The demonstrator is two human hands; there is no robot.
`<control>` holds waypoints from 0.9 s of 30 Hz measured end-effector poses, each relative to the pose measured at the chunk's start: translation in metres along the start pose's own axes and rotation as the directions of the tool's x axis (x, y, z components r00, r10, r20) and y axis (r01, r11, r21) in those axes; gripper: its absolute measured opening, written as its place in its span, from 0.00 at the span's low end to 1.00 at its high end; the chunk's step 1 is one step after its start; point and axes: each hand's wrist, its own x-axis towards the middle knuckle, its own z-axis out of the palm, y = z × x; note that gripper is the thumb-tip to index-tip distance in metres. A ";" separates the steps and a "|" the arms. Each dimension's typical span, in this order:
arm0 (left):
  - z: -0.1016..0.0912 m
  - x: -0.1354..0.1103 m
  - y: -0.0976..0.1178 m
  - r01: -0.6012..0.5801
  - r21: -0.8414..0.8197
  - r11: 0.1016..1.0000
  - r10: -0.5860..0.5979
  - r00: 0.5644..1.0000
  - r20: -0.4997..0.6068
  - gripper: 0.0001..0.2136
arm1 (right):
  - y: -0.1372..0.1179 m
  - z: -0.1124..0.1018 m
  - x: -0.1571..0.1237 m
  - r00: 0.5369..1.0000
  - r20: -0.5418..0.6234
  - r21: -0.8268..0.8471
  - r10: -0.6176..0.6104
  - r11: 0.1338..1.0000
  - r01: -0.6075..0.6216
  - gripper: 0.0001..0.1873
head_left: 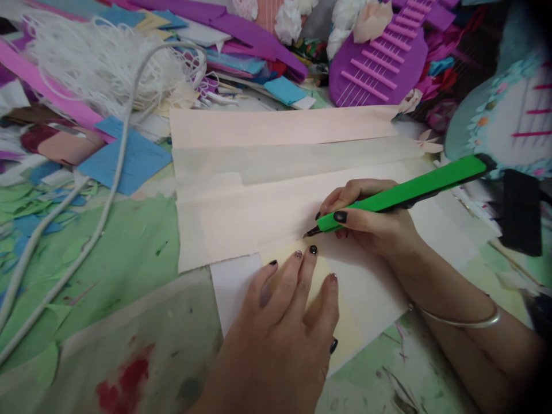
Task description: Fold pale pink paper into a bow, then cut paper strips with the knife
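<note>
A green utility knife [409, 187] with a black end and a dark, narrow tip is gripped in my right hand [379, 224]. Its tip touches the paper near the lower edge of a pale pink sheet [219, 224], just beyond my left fingertips. My left hand [287, 328] lies flat with fingers spread, pressing on a pale yellow paper piece [345, 330]. Beneath that piece is a white sheet [233, 284]. The pink sheet shows fold lines, and a greyish strip [293, 161] crosses its upper part. My hand hides some of the yellow piece.
A white cord [118, 155] loops across the left side. Tangled white string [99, 63], a blue paper square [129, 158] and green scraps [21, 198] lie around it. Purple [375, 63] and light blue [487, 115] guitar-shaped crafts stand behind. A black object [521, 213] sits right.
</note>
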 end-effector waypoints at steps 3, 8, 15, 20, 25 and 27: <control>0.000 0.000 0.000 -0.003 0.000 1.000 0.003 1.000 0.000 0.22 | -0.003 0.001 0.000 1.000 -0.011 -0.013 0.003 1.000 -0.003 0.09; 0.000 0.000 0.000 -0.003 -0.003 1.000 0.003 1.000 0.016 0.22 | -0.001 0.000 0.000 1.000 -0.003 -0.012 -0.005 1.000 0.005 0.08; 0.000 0.000 0.000 -0.001 0.000 1.000 0.001 1.000 0.004 0.22 | 0.011 -0.008 0.001 0.998 0.009 -0.011 -0.054 0.998 0.054 0.09; 0.000 0.000 -0.001 -0.004 0.001 1.000 0.004 1.000 -0.007 0.22 | 0.011 -0.008 0.002 0.998 0.004 -0.015 -0.055 0.998 0.055 0.08; 0.000 0.000 0.000 -0.003 -0.001 1.000 0.003 1.000 -0.005 0.21 | 0.011 -0.010 0.002 0.997 0.001 0.017 -0.084 0.996 0.083 0.07; 0.000 0.000 0.000 0.001 -0.005 1.000 -0.001 1.000 0.002 0.22 | 0.011 -0.010 0.002 0.996 0.004 0.017 -0.086 0.996 0.086 0.06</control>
